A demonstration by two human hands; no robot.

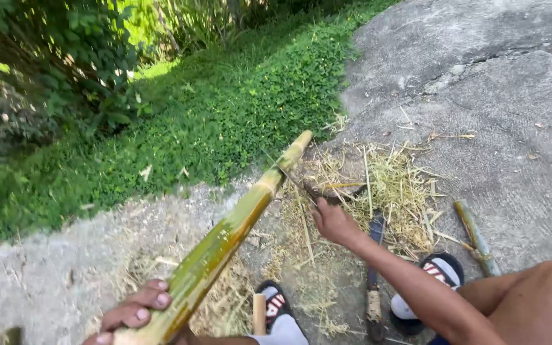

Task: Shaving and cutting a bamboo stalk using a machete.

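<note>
Now the left hand (137, 311) clenches the near end of a bamboo pole (225, 239), pointing away toward the grass; farther along, the right hand (331, 222) grips a knife (292, 179) against it.

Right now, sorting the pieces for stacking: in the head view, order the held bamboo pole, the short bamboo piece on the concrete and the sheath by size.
1. Bamboo pole, largest, though nearest the camera.
2. Sheath.
3. Short bamboo piece.

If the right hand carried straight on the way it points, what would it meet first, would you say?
The right hand points up-left with its blade, so it would probably meet the bamboo pole first, near its node; the blade looks already at it, though depth is unclear.
</note>
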